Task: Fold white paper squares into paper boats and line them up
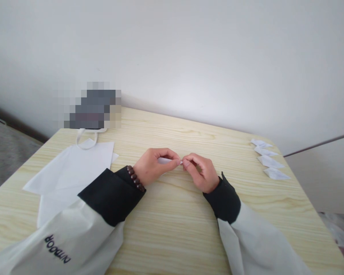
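Observation:
Over the middle of the wooden table [172, 221], my two hands meet at a small folded piece of white paper [164, 160]. My left hand [157, 165], with a dark bead bracelet [135, 178] at the wrist, pinches the paper between thumb and fingers and covers much of it. At the paper's narrow right tip, the thumb and forefinger of my right hand [200, 171] are pressed together. The fingers hide most of the paper's shape.
Loose white paper sheets [83, 164] overlap on the left side. Behind them a blurred-out dark device [93, 109] stands with a white ring [86, 139] at its base. Several folded white paper pieces [271, 161] line the right edge. A white wall [189, 57] rises behind the table.

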A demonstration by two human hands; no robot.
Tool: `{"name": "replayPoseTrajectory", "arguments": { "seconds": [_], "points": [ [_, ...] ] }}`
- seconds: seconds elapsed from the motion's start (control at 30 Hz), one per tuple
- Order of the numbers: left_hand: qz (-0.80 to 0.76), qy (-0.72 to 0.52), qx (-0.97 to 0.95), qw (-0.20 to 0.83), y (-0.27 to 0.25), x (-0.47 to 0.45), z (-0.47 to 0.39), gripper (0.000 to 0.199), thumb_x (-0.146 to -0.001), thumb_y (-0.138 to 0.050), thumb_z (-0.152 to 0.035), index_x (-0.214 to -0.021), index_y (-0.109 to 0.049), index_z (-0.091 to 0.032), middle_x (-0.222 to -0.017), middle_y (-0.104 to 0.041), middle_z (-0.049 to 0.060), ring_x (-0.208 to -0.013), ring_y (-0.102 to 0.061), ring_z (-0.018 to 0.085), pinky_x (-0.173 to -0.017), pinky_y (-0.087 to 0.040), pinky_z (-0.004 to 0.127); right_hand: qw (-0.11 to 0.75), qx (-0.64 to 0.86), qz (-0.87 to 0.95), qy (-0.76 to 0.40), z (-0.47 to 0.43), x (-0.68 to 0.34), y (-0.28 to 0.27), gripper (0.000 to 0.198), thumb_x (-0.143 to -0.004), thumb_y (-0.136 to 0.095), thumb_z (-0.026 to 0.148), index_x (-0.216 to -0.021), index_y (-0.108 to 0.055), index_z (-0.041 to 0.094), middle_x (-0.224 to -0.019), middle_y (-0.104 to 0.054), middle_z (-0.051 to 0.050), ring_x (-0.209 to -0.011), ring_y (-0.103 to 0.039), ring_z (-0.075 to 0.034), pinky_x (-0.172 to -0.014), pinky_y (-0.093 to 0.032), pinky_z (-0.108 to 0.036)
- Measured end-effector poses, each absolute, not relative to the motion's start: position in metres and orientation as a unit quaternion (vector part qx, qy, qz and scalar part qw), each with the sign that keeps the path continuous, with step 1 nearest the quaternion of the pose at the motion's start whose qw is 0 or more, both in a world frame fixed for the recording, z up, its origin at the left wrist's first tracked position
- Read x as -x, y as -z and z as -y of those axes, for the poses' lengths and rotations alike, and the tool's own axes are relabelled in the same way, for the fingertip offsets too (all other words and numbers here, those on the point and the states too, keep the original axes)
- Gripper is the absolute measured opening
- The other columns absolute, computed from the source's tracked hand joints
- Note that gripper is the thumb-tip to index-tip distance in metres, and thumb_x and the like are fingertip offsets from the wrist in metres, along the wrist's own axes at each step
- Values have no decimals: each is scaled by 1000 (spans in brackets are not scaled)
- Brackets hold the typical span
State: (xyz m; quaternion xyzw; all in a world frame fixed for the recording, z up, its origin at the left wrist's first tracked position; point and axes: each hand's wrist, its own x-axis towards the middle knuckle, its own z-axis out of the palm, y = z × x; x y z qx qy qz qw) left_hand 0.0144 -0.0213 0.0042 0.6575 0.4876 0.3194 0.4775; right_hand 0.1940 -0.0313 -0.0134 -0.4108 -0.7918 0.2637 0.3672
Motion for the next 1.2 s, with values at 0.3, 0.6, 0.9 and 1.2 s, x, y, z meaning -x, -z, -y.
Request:
{"name": "replayPoseTrajectory", "arguments": {
  "seconds": [0.3, 0.6, 0.9, 1.2],
  "points": [
    [-461, -349, -732, 361, -2, -16, 26, 15, -75, -59, -30, -74, -68, -17, -77, -70, 1, -70, -62, 13, -71, -46, 22, 362, 427, 765, -317, 31, -192, 13, 22, -86, -44, 25, -70, -57, 17, -58, -58, 1, -54, -50, -10, -51, -40, -22],
    [-516, -302, -705, 381, -4, -15, 23, 24, -75, -58, -38, -75, -71, -18, -69, -69, -1, -63, -59, 12, -61, -44, 21, 342, 423, 810, -219, 30, -194, 19, 18, -86, -45, 25, -77, -58, 17, -64, -60, -1, -57, -52, -11, -53, -40, -22],
    [-516, -295, -704, 389, -3, -15, 23, 24, -73, -57, -36, -71, -69, -15, -63, -65, -1, -56, -53, 10, -52, -40, 19, 323, 380, 863, -85, 30, -194, 24, 14, -87, -43, 20, -79, -54, 20, -66, -55, -1, -61, -50, -14, -61, -39, -26],
    [-519, -288, -706, 386, -3, -13, 20, 29, -72, -59, -41, -86, -66, -16, -73, -66, 0, -62, -57, 13, -56, -43, 22, 360, 426, 822, -119, 27, -199, 21, 13, -85, -43, 20, -75, -52, 20, -65, -56, 0, -58, -50, -11, -57, -39, -23]
  ]
}}
